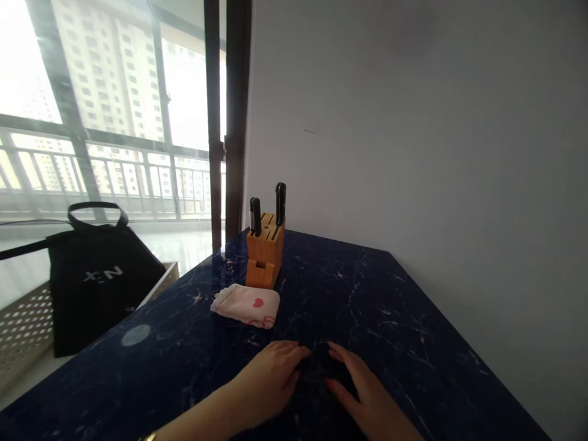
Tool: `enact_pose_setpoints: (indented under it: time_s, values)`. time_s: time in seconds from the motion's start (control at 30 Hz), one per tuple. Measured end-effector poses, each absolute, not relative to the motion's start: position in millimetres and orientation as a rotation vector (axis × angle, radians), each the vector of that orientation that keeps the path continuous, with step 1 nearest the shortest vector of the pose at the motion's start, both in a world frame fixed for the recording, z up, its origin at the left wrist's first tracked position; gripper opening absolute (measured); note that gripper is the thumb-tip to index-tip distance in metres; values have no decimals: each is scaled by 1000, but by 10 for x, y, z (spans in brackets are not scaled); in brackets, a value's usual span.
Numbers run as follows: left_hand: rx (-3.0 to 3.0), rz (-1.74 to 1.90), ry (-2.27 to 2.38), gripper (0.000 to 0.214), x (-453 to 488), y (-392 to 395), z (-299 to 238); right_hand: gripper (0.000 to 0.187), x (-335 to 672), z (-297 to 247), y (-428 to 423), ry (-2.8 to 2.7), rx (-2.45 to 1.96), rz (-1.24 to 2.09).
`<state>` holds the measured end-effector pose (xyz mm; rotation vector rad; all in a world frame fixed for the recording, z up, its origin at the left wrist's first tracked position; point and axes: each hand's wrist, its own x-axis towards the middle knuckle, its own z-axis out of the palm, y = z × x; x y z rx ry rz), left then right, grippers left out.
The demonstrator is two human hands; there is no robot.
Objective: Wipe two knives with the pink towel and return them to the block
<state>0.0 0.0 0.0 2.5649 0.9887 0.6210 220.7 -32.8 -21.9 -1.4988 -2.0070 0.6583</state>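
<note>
My left hand (271, 376) rests low over the dark blue marbled table (367, 306), its fingers loosely bent toward the right and nothing visible in them. Opposite it, my right hand (361, 392) has thumb and fingers spread apart. The space between both hands is very dark, and I cannot make out whether anything lies there. A folded pink cloth (248, 305) with a red heart lies just beyond my left hand. Behind the cloth stands a wooden knife block (264, 257). Black knife handles (280, 204) stick up from its slots.
A black bag (101, 275) with light lettering hangs over a beige perforated basket (27, 324) left of the table. A grey wall (413, 153) borders the table's right and far sides. A dark-framed glass door (236, 122) stands at the back left.
</note>
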Motion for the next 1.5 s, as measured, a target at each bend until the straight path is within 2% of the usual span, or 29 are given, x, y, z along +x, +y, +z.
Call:
enact_pose_setpoints:
  time_s: [0.43,0.67,0.77,0.93,1.03,1.13,1.2,1.5]
  values:
    - [2536,676,998,37,3,23,-25,47,2208,-207,-303,-1983,-1510,621]
    - [2608,762,1040,19,-15,25,88,36,2015,-75,-118,-2091,-1511,214]
    - [2673,783,1107,14,-55,77,97,35,1785,54,-5,-2179,-1501,155]
    - [2496,1117,1332,17,-195,253,176,32,1403,214,268,-2222,-1500,57]
    - [2364,1312,1497,15,-293,369,217,42,1258,219,558,-2120,-1446,111]
    - [2315,1359,1626,16,-355,454,194,71,1156,220,908,-1977,-1378,268]
    - [2301,1363,1687,19,-373,494,154,83,1088,253,1108,-1868,-1382,298]
    - [2389,1320,1799,28,-427,578,82,87,706,447,1363,-1786,-1431,356]
